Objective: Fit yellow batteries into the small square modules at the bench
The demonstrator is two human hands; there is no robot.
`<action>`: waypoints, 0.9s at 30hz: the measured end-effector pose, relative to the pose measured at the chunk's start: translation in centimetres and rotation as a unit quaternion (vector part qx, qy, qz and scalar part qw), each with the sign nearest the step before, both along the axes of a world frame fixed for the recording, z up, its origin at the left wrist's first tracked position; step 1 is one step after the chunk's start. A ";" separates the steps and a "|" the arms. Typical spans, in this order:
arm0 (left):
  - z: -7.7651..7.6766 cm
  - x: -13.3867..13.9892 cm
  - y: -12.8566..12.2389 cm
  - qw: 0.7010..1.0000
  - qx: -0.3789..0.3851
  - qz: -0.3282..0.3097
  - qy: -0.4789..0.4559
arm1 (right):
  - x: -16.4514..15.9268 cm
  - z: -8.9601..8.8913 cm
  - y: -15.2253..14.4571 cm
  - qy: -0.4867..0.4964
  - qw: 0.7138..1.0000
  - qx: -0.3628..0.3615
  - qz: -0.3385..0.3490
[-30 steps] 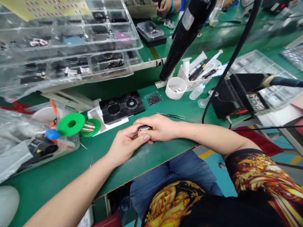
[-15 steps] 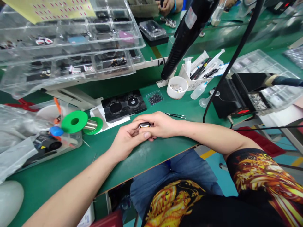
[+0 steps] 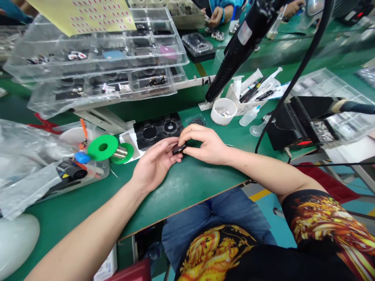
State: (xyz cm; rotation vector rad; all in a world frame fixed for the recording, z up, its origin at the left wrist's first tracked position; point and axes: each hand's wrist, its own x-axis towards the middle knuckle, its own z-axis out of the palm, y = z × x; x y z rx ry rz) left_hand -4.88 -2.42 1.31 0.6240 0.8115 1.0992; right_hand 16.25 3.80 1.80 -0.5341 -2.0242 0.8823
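Above the front part of the green bench, a small black rounded device [image 3: 178, 149], like a watch case, is held between both hands. My right hand [image 3: 205, 145] pinches its right end between thumb and fingers. Palm turned up, my left hand [image 3: 154, 164] cradles the other end in its curled fingers, with the thumb along the far side. Fingers partly cover the device. Just behind the hands lies a black tray with round recesses [image 3: 159, 130]. A small clear box of tiny dark parts [image 3: 197, 120] is partly hidden by my right hand.
A green solder spool [image 3: 102, 147] and plastic bags [image 3: 32, 152] are at left. Clear compartment boxes [image 3: 99, 62] rise behind. A black tube [image 3: 231, 54] hangs over the bench near a white cup [image 3: 223, 112]. A co-worker's hand [image 3: 216, 16] is across the bench.
The device has turned from its shiny, silver-edged side to a dark side. My right hand has shifted from wrapping around it to a fingertip pinch, and the left hand's grasp has loosened.
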 end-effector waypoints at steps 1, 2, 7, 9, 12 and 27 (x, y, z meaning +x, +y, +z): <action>0.0 0.0 0.0 1.000 0.007 0.003 0.011 | 0.0 0.0 0.0 0.002 1.000 0.001 0.001; 0.0 0.0 -0.1 1.000 0.013 0.002 0.023 | 0.0 0.0 0.0 0.005 1.000 0.001 0.002; -0.5 0.5 -0.8 0.994 0.048 -0.008 0.096 | -0.1 -0.3 -0.1 0.007 1.000 0.008 0.006; -0.7 0.7 -1.0 0.989 0.074 -0.013 0.129 | -0.1 -0.3 -0.1 0.004 1.000 0.016 0.022; -0.5 0.6 -1.1 0.978 0.104 -0.038 0.176 | 0.0 -0.1 -0.1 -0.015 0.998 0.028 0.057; -1.6 -0.4 -0.8 0.770 0.321 0.030 0.551 | -0.1 -0.5 -0.1 -0.073 0.991 -0.111 -0.011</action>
